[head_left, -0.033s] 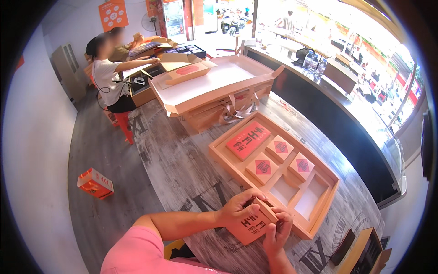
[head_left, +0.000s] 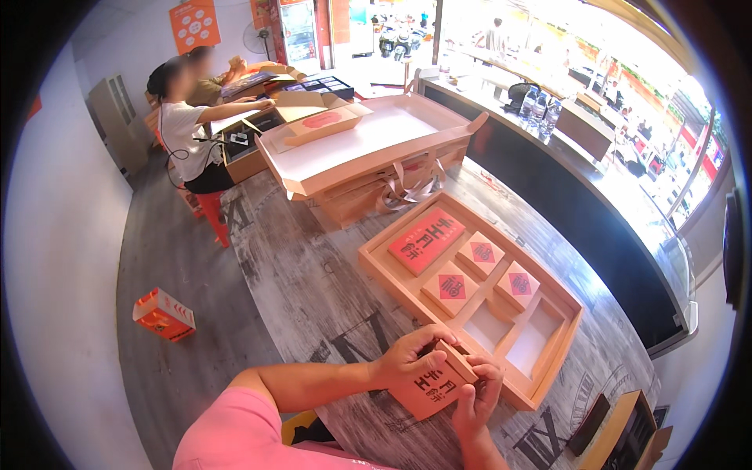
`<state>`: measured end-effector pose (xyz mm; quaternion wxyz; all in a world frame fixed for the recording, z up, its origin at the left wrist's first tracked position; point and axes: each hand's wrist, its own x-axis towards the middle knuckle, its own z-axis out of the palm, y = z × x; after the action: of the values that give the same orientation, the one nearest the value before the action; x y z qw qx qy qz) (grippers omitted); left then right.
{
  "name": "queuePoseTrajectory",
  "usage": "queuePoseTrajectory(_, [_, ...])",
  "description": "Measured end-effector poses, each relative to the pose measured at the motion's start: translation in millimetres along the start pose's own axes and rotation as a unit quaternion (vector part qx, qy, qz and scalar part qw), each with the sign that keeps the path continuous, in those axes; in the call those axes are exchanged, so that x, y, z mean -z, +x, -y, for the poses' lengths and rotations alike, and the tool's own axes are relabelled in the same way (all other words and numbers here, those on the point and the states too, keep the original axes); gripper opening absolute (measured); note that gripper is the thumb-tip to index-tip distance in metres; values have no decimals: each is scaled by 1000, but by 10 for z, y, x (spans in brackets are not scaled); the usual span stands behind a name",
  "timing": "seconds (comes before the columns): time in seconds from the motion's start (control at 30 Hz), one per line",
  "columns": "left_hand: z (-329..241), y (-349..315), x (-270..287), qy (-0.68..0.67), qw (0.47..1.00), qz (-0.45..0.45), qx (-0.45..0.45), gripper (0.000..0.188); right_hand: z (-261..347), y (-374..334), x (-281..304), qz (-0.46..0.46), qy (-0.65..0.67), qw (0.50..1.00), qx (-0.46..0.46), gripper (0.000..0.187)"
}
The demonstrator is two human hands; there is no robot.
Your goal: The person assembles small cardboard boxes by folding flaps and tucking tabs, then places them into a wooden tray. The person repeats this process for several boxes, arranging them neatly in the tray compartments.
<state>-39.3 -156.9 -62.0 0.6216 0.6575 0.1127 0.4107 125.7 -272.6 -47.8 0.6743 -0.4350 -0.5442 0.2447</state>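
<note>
My left hand grips the upper left edge of a small red-orange carton with black lettering. Fingers of my right hand close round its upper right corner, by the narrow end panel. Just beyond my hands lies a light-brown compartment tray. Its far left section holds a flat red box with dark lettering. Three small square boxes with red diamond labels sit beside it: a far one, a near one and a right one. White bottoms show in its nearer sections.
A large shallow box lid rests on ribboned bags farther along the table. An open carton stands near right. A red-white bag is on the floor. Co-workers handle boxes far left; a dark-fronted counter runs right.
</note>
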Motion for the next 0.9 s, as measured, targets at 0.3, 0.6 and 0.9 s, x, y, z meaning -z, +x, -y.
queuePoseTrajectory(0.3, [-115, 9, -3, -5, 999, 23, 26, 27, -13, -8, 7, 15, -44, 999, -9, 8])
queuePoseTrajectory(0.6, [58, 18, -36, -85, 996, 40, 4, 27, 33, 19, 20, 18, -119, 992, 33, 26])
queuePoseTrajectory(0.9, [41, -5, -74, -147, 987, -20, 57, 29, 83, 56, -13, 62, -147, 984, 73, 38])
